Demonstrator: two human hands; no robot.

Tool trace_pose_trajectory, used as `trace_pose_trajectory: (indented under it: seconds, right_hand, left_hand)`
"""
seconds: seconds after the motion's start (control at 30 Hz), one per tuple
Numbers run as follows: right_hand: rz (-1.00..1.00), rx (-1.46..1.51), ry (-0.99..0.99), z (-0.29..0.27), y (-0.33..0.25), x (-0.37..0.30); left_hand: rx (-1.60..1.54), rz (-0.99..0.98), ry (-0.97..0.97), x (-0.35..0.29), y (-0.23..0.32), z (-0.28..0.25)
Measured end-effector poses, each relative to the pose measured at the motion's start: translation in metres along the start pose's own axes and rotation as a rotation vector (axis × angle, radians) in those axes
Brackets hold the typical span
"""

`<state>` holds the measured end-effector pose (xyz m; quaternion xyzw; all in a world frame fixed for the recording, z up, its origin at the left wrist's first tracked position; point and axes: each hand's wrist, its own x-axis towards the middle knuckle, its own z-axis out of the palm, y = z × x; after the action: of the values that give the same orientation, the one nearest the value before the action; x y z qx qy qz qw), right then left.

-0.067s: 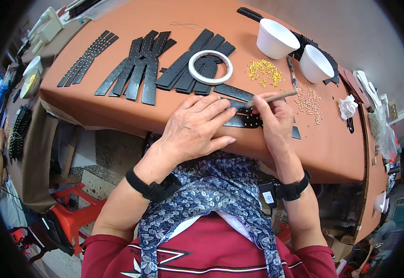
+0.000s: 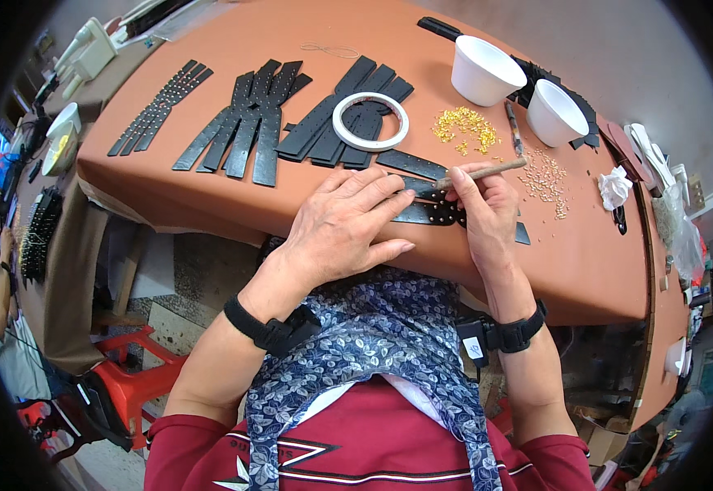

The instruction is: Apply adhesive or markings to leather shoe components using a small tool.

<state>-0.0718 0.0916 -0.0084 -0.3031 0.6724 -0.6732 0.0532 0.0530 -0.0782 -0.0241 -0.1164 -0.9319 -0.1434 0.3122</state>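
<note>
Head view: a thin, limp-looking black strap (image 2: 422, 214) is pinned flat under the spread left hand (image 2: 342, 227), while a light wooden stick (image 2: 481, 173) is pinched in the right hand (image 2: 483, 214) just beside it.

1. We see almost no movement: our right hand (image 2: 486, 214) tilts the wooden stick (image 2: 481, 173) a shade, its far tip sitting slightly nearer the scattered gold studs (image 2: 464, 127).
2. Our left hand (image 2: 342, 227) edges its fingertips a touch further along the black studded strap (image 2: 432, 213).
</note>
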Motion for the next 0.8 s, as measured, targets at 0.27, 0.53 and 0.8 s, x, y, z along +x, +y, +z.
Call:
trace_pose_trajectory:
  seconds: [0.27,0.53,0.8]
  right_hand:
    - [0.075,0.169,0.003,0.002,0.004,0.005]
    - [0.078,0.154,0.029,-0.001,0.004,0.009]
    - [0.047,0.164,0.041,0.0,0.008,0.012]
  left_hand:
    - [-0.075,-0.045,-0.056,0.004,0.002,-0.01]
    - [-0.207,-0.062,-0.016,0.0,0.063,-0.114]
    - [-0.131,0.421,-0.114,0.002,0.164,-0.238]
